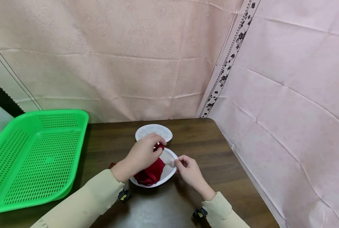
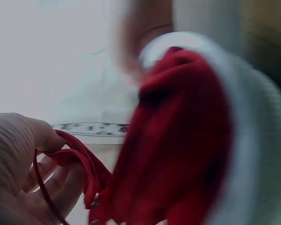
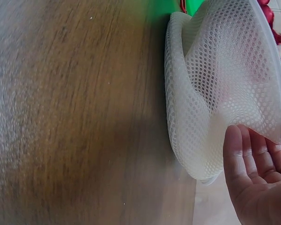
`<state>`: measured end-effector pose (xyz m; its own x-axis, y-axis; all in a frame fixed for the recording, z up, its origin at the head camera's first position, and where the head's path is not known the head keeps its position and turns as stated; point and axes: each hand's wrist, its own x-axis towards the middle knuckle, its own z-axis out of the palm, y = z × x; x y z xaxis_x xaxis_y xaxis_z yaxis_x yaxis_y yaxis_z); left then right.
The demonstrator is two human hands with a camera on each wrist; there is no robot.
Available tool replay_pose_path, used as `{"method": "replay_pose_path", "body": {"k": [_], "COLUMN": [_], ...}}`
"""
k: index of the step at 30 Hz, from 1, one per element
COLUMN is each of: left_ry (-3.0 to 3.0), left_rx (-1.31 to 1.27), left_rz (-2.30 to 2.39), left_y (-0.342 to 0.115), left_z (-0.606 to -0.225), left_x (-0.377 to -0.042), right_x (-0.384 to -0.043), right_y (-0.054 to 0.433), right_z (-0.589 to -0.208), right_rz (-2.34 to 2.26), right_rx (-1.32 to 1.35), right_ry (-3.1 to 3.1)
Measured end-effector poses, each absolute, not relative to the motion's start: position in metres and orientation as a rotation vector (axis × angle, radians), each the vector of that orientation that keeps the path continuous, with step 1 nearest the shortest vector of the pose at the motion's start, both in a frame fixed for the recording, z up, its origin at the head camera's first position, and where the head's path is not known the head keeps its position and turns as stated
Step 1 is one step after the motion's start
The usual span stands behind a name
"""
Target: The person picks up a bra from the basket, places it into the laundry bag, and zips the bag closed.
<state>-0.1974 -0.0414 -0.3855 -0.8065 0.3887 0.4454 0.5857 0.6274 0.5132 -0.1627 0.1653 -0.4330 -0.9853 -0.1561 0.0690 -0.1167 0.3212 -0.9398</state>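
Observation:
A white mesh laundry bag (image 1: 167,173) lies on the table with its round mouth facing up. Inside it is a red bra (image 1: 150,172), cup fabric bunched against the near left side. My left hand (image 1: 143,152) is above the bag and holds the bra's thin straps and band (image 2: 79,157), with small metal fittings visible in the left wrist view. At the bag's right rim, my right hand (image 1: 190,171) pinches the edge; in the right wrist view its fingers (image 3: 248,154) lie against the outer mesh (image 3: 220,75). The left fingertips are partly hidden in the head view.
Just behind the bag sits its round white lid (image 1: 153,128); whether it joins the bag is hidden. A large green plastic basket (image 1: 81,139) stands at the left. Pinkish cloth (image 1: 129,79) hangs behind and to the right of the brown wooden table (image 1: 215,148).

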Motion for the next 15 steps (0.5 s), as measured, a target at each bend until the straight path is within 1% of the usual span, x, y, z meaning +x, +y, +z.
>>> {"method": "replay_pose_path", "body": {"k": [7,13,15], "left_ry": [-2.8,-2.943,-2.952], "left_rx": [-0.802,-0.886,-0.916], "left_rz": [-0.77,-0.656,-0.649], "left_y": [-0.044,-0.047,-0.048], "left_z": [-0.42,-0.432,-0.432], "left_x": [-0.198,-0.197,-0.196], "right_x": [-0.162,-0.163,-0.167], "right_y": [0.164,0.163,0.165], "right_z": [-0.432,-0.434,-0.442], "right_rz": [-1.79,-1.792,-1.79], "right_rx": [-0.255,-0.255,-0.249], "right_ry": [2.528,2.519,2.521]}}
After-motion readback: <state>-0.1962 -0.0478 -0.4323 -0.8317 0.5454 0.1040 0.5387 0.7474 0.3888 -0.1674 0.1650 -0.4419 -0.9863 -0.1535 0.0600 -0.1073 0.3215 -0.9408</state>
